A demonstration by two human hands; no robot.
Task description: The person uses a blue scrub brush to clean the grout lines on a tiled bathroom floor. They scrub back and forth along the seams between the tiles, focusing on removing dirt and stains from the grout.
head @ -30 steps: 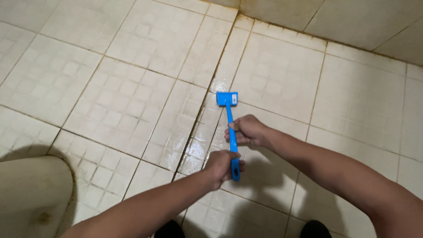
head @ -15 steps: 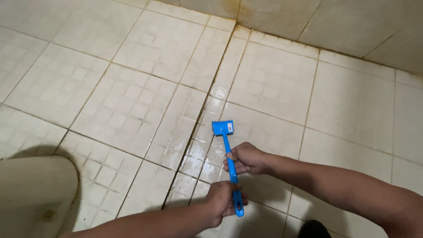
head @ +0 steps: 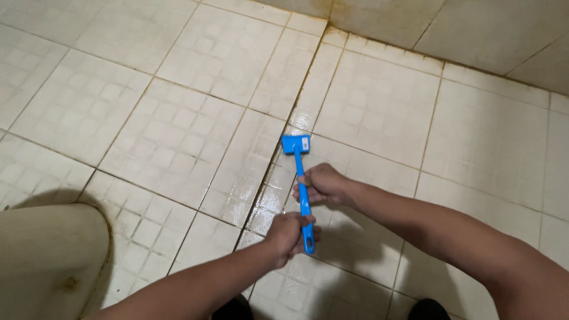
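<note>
— What was nearest to you, standing there?

— Two dark shoe tips [head: 428,309] at the bottom edge, and at the lower left the rounded cream rim of a ceramic fixture [head: 50,255], stained brown along its side. It looked like a bowl of some kind, but I could not see into it, so I cannot tell what it held.

— And the hands?

— The left hand [head: 289,234] was curled shut around the lower end of a blue plastic brush [head: 304,195], fingers wrapped over the handle close to its tip. A little farther out, the right hand [head: 323,185] was closed on the middle of the same handle, fingers pressed together around it, thumb side toward the brush head.

— Where was the brush itself?

— It ran almost straight away from the person, handle between the two hands, and its small square blue head [head: 296,144] lay down against the floor [head: 178,118], right beside a dark grout line [head: 278,148]. The tiles just around that line shone wet.

— Beyond that?

— More cream tiles, each pressed into small squares, with grimy joints. At the far edge the floor met a wall [head: 474,29] of larger plain tiles, brownish along the seam at the top.
</note>
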